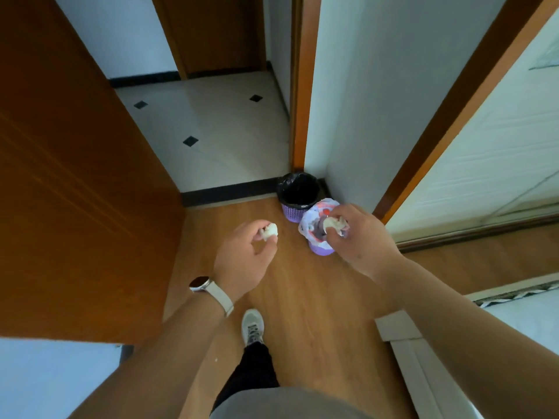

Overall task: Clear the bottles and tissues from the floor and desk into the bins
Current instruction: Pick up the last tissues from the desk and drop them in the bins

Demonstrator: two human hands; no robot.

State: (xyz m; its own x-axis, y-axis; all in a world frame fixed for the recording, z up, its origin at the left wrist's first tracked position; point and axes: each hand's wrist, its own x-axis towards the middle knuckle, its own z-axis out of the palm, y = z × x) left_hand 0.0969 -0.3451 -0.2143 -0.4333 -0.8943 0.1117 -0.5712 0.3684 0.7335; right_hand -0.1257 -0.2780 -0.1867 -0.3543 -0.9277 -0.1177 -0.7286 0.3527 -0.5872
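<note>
Nearest the viewer, a shoe point(253, 326) steps forward on the wooden floor point(302, 297), carrying the person toward the corner. Above it, the left hand point(245, 258) pinches one crumpled tissue point(270, 231) in its fingertips, while the right hand point(360, 237) pinches a second tissue point(332, 222) directly over the white-lined purple bin point(314, 234), apparently positioned for release. Farthest, against the wall, stands the black-lined bin point(298, 196), touching the first.

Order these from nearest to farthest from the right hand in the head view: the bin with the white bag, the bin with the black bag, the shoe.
1. Bin with the white bag: directly under the right hand, which holds a tissue.
2. Bin with the black bag: just beyond, in the corner.
3. Shoe: lower left, on the wooden floor.
</note>
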